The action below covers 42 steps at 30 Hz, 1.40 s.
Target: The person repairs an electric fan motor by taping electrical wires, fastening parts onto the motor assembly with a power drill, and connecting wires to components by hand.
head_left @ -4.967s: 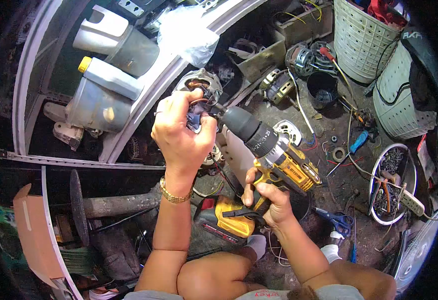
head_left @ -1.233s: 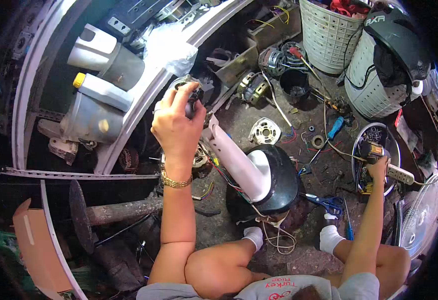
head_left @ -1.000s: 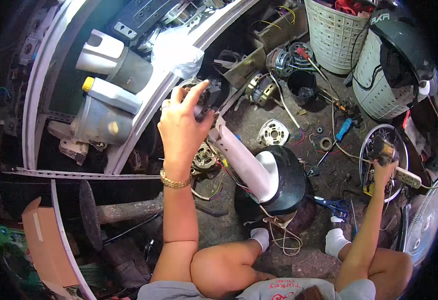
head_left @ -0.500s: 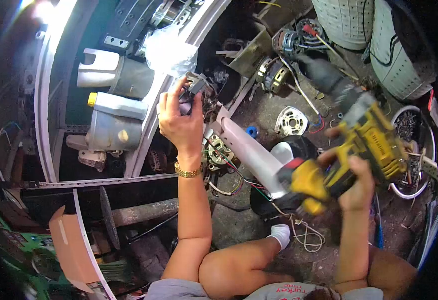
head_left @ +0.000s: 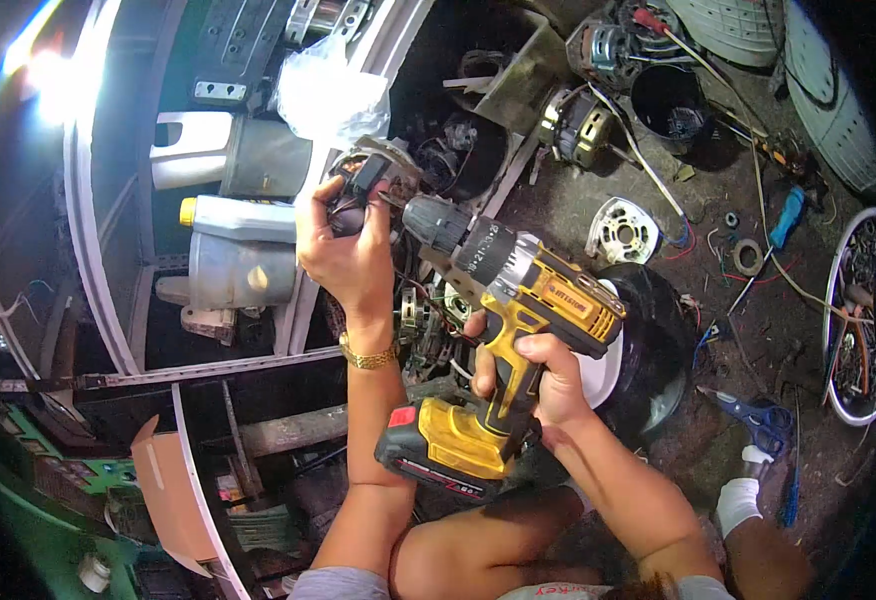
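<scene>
My right hand [head_left: 553,385] is wrapped round the handle of a yellow and black cordless drill [head_left: 563,295]. The drill's chuck points up and left, and its bit reaches close to my left hand [head_left: 348,255]; whether the tip touches anything I cannot tell. Between the thumb and fingers of that hand is a metal motor part [head_left: 366,180] with a black block on it, partly hidden by my fingers. Beneath the drill, a white and black piece [head_left: 608,375] is partly covered.
A white metal frame [head_left: 303,300] with grey containers stands at left, a plastic bag [head_left: 333,95] on it. On the floor lie a motor [head_left: 573,130], a black cup [head_left: 670,105], a perforated white plate [head_left: 623,230], blue scissors [head_left: 763,420] and a blue-handled screwdriver [head_left: 788,215]. A white-rimmed basin [head_left: 838,260] holds small parts.
My right hand has brought the drill left from the right side, its chuck now close to the motor part. My left hand keeps its grip. The view has shifted slightly.
</scene>
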{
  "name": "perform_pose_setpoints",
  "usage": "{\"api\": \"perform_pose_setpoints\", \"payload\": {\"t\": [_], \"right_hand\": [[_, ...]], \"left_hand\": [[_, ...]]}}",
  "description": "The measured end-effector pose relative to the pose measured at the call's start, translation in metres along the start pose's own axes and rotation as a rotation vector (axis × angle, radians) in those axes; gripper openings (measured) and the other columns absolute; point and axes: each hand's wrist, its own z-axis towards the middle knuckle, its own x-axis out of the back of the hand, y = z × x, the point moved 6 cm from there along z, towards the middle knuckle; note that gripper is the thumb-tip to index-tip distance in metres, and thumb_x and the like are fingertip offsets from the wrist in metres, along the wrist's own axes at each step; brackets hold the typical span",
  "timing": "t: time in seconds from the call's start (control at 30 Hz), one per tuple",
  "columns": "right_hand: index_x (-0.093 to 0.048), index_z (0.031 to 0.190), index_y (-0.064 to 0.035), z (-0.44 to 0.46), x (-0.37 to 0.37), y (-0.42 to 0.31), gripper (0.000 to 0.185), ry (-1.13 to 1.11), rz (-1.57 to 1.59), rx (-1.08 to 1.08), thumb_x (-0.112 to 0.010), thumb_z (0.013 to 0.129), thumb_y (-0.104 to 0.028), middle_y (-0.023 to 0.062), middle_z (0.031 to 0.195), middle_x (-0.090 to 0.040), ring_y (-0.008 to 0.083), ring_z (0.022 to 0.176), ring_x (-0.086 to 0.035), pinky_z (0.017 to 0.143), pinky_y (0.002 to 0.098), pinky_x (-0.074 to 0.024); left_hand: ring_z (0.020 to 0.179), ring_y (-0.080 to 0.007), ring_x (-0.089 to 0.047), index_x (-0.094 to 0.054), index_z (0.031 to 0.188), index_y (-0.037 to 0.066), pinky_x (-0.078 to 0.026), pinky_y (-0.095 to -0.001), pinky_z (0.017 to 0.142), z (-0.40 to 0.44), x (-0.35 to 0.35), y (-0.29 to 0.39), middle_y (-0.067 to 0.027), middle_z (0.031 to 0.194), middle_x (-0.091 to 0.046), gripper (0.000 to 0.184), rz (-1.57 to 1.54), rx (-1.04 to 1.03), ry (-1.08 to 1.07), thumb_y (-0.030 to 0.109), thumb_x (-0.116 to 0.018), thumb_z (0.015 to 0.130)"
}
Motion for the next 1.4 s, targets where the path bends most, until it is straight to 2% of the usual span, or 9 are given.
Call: {"api": "perform_pose_setpoints", "payload": {"t": [0.1,0.23,0.33,0.4,0.53,0.6,1.03,1.1,1.4], "right_hand": [[-0.053,0.116,0.0032,0.005,-0.001,0.004,0.052,-0.041,-0.02,-0.051,-0.057,0.075,-0.028,0.0155,0.101,-0.062,0.02,0.06,-0.062,0.059,0.0327,-0.0536],[-0.053,0.115,0.0055,0.008,-0.009,0.002,0.053,-0.026,0.002,-0.015,-0.057,0.075,-0.029,0.0154,0.097,-0.063,0.0197,0.06,-0.062,0.059,0.0333,-0.0537],[-0.053,0.114,0.0068,0.008,-0.006,0.004,0.053,-0.021,0.009,-0.005,-0.057,0.075,-0.029,0.0154,0.096,-0.063,0.02,0.06,-0.062,0.059,0.0337,-0.0532],[-0.053,0.114,0.0067,0.008,0.001,0.01,0.054,-0.053,0.049,-0.035,-0.057,0.075,-0.029,0.016,0.097,-0.064,0.0206,0.06,-0.062,0.059,0.0338,-0.0533],[-0.052,0.116,0.0063,0.009,0.003,0.015,0.054,-0.079,0.062,-0.062,-0.058,0.075,-0.029,0.016,0.099,-0.063,0.0205,0.061,-0.062,0.06,0.0343,-0.0533],[-0.05,0.123,0.0034,0.009,0.001,0.013,0.054,-0.101,0.13,-0.032,-0.059,0.077,-0.023,0.0177,0.109,-0.061,0.0201,0.065,-0.063,0.058,0.0318,-0.0556],[-0.052,0.122,0.0026,0.011,0.001,0.012,0.052,-0.099,0.136,-0.047,-0.058,0.078,-0.024,0.0156,0.107,-0.062,0.0194,0.064,-0.063,0.059,0.0314,-0.0545],[-0.055,0.108,0.0047,0.011,0.002,0.015,0.046,-0.095,0.11,-0.087,-0.059,0.077,-0.029,0.0117,0.091,-0.064,0.0187,0.059,-0.061,0.058,0.0312,-0.051],[-0.055,0.103,0.0026,0.009,-0.003,0.01,0.042,-0.15,0.111,-0.088,-0.06,0.079,-0.031,0.0093,0.08,-0.061,0.0176,0.058,-0.061,0.058,0.0302,-0.0481]], "left_hand": [[0.076,-0.0248,-0.062,-0.065,0.093,-0.001,-0.049,-0.0341,0.074,-0.003,-0.001,-0.009,-0.012,0.085,-0.065,0.031,-0.033,0.127,-0.015,0.011,-0.081,0.069],[0.075,-0.0255,-0.062,-0.065,0.092,-0.001,-0.049,-0.0341,0.072,0.001,0.001,0.005,-0.0122,0.083,-0.065,0.031,0.0,0.035,0.016,0.012,-0.081,0.069],[0.075,-0.0253,-0.063,-0.065,0.091,-0.001,-0.049,-0.0346,0.071,0.0,0.002,0.006,-0.0127,0.083,-0.065,0.031,0.037,0.068,-0.008,0.013,-0.082,0.069],[0.074,-0.0252,-0.063,-0.065,0.091,-0.001,-0.049,-0.0347,0.07,-0.002,0.0,-0.001,-0.0132,0.082,-0.065,0.031,-0.056,0.164,0.002,0.013,-0.082,0.068],[0.074,-0.0251,-0.063,-0.066,0.091,-0.001,-0.049,-0.0346,0.07,-0.001,0.001,0.001,-0.0136,0.083,-0.065,0.031,-0.029,0.108,0.005,0.012,-0.081,0.068],[0.074,-0.0257,-0.063,-0.066,0.091,0.0,-0.049,-0.0347,0.07,-0.002,0.001,0.0,-0.0132,0.083,-0.065,0.03,-0.033,0.107,-0.001,0.012,-0.081,0.068],[0.078,-0.027,-0.064,-0.066,0.092,0.0,-0.049,-0.0359,0.073,-0.002,0.0,-0.003,-0.0126,0.085,-0.066,0.032,-0.037,0.084,0.002,0.014,-0.082,0.068],[0.08,-0.0277,-0.064,-0.066,0.092,0.0,-0.049,-0.0359,0.075,-0.002,0.0,0.001,-0.0128,0.086,-0.066,0.032,-0.01,0.025,0.004,0.013,-0.082,0.067],[0.083,-0.0297,-0.063,-0.065,0.094,0.0,-0.049,-0.0375,0.077,-0.004,0.002,0.014,-0.0122,0.088,-0.065,0.031,-0.014,-0.059,0.017,0.008,-0.08,0.068]]}}
